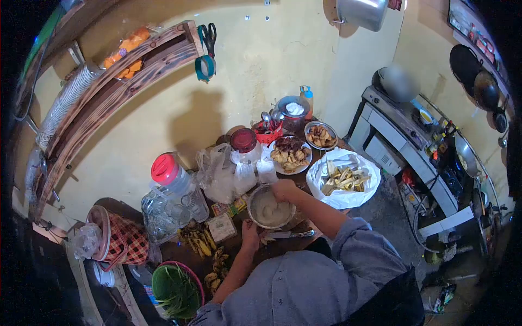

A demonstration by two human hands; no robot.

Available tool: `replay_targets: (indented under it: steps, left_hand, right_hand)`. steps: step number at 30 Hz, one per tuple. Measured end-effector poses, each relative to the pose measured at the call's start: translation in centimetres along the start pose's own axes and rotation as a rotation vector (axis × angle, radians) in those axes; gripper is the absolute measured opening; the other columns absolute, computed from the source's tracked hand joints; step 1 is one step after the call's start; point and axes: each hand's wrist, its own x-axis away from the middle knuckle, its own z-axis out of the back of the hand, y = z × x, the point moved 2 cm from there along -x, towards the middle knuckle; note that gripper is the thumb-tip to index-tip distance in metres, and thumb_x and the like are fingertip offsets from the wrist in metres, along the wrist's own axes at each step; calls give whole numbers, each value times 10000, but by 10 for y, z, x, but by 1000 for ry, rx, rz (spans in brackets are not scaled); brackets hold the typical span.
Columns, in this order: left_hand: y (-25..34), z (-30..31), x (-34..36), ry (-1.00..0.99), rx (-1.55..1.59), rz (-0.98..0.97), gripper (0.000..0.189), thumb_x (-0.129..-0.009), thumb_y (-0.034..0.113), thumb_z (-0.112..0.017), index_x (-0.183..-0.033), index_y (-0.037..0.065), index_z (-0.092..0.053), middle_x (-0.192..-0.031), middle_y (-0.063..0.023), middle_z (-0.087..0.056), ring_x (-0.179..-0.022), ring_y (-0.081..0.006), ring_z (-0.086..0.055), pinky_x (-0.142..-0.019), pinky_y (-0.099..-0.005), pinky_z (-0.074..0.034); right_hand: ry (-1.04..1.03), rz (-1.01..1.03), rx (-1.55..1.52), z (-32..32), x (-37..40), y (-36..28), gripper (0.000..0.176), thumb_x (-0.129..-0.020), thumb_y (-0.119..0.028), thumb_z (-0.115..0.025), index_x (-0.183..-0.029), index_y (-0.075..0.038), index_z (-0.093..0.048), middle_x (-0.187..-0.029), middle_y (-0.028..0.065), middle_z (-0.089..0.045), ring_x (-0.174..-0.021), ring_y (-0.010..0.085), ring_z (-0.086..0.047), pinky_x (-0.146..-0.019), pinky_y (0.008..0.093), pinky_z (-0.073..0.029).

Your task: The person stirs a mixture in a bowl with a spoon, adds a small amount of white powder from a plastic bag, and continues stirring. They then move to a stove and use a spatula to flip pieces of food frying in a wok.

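A metal bowl (251,216) of pale, thick batter (270,211) sits on the table before me. My left hand (249,234) is closed at the bowl's near left rim. My right hand (284,191) is a fist over the bowl's far right side; what it grips is hidden. A knife (293,234) lies just in front of the bowl. Beyond it is a plate of fried pieces (291,158), some pale golden, some dark. To the right, a white plastic bag (370,187) holds banana peels (343,182).
On the left are bananas (197,240), a white tub (222,227), a red-lidded pitcher (166,171) and a green basket (174,288). Behind stand clear bags (216,171), a red-lidded jar (244,142) and a second fried-food dish (321,135). A stove counter (402,127) is at right.
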Motion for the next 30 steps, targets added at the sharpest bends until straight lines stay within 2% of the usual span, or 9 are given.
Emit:
replay_targets:
  steps: [2, 5, 8, 11, 14, 16, 21, 23, 30]
  left_hand:
    - [-2, 1, -1, -16, 0, -27, 233, -874, 123, -434, -1073, 54, -334, -1009, -143, -498, -821, -246, -577, -649, -387, -537]
    - [4, -1, 2, -30, -34, 9, 121, -862, 103, -427, -966, 76, -372, -952, -86, -483, -842, -209, -551, -684, -421, -520]
    - [10, -7, 4, -63, -119, -105, 94, -841, 67, -431, -926, 46, -398, -889, -67, -486, -809, -166, -530, -692, -358, -497]
    - [7, -7, -5, -103, -306, -422, 71, -813, 41, -449, -878, 24, -426, -825, -50, -478, -767, -116, -491, -674, -282, -454]
    - [17, -13, 1, -60, -378, -486, 71, -788, 22, -470, -853, 17, -443, -804, -47, -479, -748, -96, -465, -648, -248, -418]
    - [20, -13, 0, -39, -419, -537, 79, -782, 25, -475, -853, 15, -444, -795, -45, -480, -737, -97, -467, -645, -253, -419]
    - [6, -8, -9, -12, -299, -399, 103, -760, 37, -489, -851, 15, -446, -745, -34, -479, -686, -99, -468, -622, -259, -417]
    - [11, -13, -3, 4, -465, -643, 103, -753, 47, -491, -840, 16, -444, -710, -30, -470, -650, -95, -465, -598, -253, -414]
    - [13, -11, -5, 11, -538, -617, 103, -755, 39, -487, -838, 9, -433, -709, -38, -475, -628, -97, -476, -564, -262, -438]
  right_hand:
    - [29, -136, 48, 7, 3, 1, 164, -620, -193, -583, -726, -92, -655, -757, 141, -622, -733, 294, -609, -637, 403, -487]
    - [162, 80, -68, -3, -1, -7, 160, -617, -202, -586, -729, -114, -657, -743, 125, -619, -706, 301, -602, -631, 398, -485]
    - [-89, 221, 63, 1, 5, -18, 187, -615, -205, -599, -777, -126, -649, -731, 122, -612, -688, 304, -595, -606, 410, -479]
    - [233, 330, -27, 5, 7, -12, 168, -670, -229, -567, -700, -75, -629, -712, 134, -617, -714, 308, -611, -603, 411, -494]
    - [305, 186, 82, 9, 18, 3, 175, -680, -216, -549, -674, -52, -611, -703, 166, -607, -695, 327, -603, -600, 416, -489]
    - [177, 33, 156, 5, 34, 13, 204, -701, -213, -526, -854, -106, -607, -686, 148, -599, -635, 329, -588, -571, 443, -469]
    - [168, 72, -4, 6, 64, 5, 199, -694, -215, -528, -822, -87, -610, -689, 152, -597, -638, 339, -587, -590, 447, -468]
    - [252, 50, -82, 2, 62, 9, 196, -694, -222, -531, -803, -82, -615, -685, 155, -597, -640, 342, -588, -602, 447, -469]
    - [200, -111, -136, -18, 69, 13, 206, -674, -237, -571, -766, -61, -625, -689, 152, -605, -673, 339, -590, -650, 437, -473]
